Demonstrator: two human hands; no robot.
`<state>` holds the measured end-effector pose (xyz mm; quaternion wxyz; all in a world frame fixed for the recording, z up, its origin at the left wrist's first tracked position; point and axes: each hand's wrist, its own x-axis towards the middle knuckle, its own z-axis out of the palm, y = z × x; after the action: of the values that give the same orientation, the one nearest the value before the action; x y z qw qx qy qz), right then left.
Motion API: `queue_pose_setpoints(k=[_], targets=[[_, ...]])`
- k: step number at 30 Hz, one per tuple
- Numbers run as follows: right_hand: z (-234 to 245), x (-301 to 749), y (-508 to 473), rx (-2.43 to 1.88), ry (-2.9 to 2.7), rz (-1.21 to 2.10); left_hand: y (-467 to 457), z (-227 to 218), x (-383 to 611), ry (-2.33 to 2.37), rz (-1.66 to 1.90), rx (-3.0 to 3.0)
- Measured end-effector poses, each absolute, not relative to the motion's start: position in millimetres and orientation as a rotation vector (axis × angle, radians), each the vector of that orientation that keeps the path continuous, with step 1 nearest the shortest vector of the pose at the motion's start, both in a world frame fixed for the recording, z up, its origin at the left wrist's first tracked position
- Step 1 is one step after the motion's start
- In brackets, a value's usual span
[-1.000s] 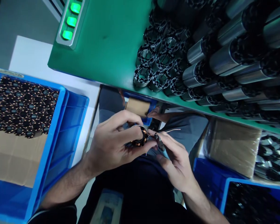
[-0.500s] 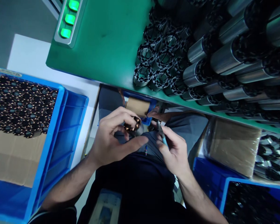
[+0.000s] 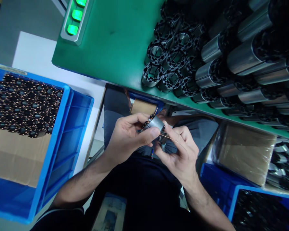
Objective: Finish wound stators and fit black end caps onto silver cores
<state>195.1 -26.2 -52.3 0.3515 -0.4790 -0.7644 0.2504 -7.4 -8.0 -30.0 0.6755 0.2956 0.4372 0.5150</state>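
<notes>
My left hand (image 3: 127, 138) grips a small wound motor stator (image 3: 154, 123), a metal cylinder with copper coils, held over my lap below the green bench edge. My right hand (image 3: 180, 150) is closed beside it, fingers touching the stator's right end and pinching a thin wire (image 3: 173, 140) that trails from it. A small cutter that this hand held earlier is hidden now.
A green bench (image 3: 115, 48) carries rows of black-and-silver stator cores (image 3: 173, 67) and longer metal cylinders (image 3: 250, 54). A blue crate (image 3: 62, 134) at left holds several wound stators (image 3: 24, 106) on cardboard. More blue crates (image 3: 233, 192) and a wrapped box (image 3: 243, 154) sit at right.
My left hand turned the stator so its metal side faces up and moved it right. My right hand came in against it and took the wire; the cutter is no longer visible.
</notes>
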Motion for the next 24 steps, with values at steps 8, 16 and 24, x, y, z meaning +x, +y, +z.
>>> queue_pose_setpoints(k=[8, 16, 24], targets=[[-55.9, 202.0, -27.3, -1.233, -1.89, 0.8, -10.3, -32.9, -3.1, 0.938, 1.18, 0.639], [-78.9, 202.6, -14.8, -1.346, -1.875, 1.21, -9.9, -70.8, -0.6, 1.236, 1.329, 0.542], [-151.1, 214.8, -8.3, -1.519, -1.848, 1.473, -105.0, -34.2, -142.4, 1.841, 1.486, 0.842]])
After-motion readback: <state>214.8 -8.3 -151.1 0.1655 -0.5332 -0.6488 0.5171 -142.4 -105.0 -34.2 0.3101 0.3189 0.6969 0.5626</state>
